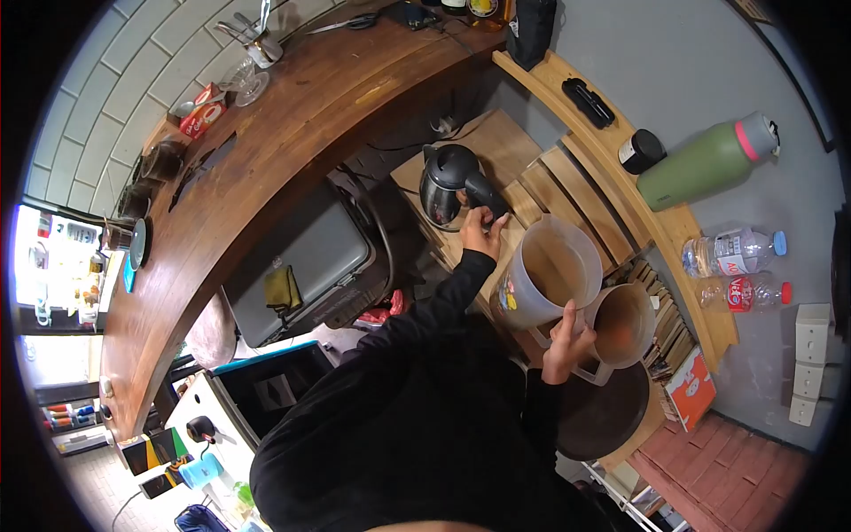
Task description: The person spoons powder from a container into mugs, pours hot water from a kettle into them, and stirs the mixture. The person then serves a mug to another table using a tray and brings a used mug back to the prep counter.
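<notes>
An electric kettle (441, 191) with a dark lid and a shiny body stands on the slatted wooden surface. My left hand (481, 234) is closed around its black handle (484, 197). To the right of it, a translucent plastic pitcher (525, 282) has its wide mouth turned up toward me. My right hand (566, 344) grips this pitcher at its handle side, thumb up; the fingers are partly hidden. A second translucent pitcher (631, 341) sits close beside that hand, its handle pointing toward me. Below it lies a round dark lid or tray (605, 412).
A curved wooden counter (292, 168) runs along the left. Beneath it stands a grey lidded box (310, 253) with a folded cloth (282, 289). On the right ledge are a green bottle (700, 167), a black jar (641, 152) and two plastic bottles (734, 254). Cords hang behind the kettle.
</notes>
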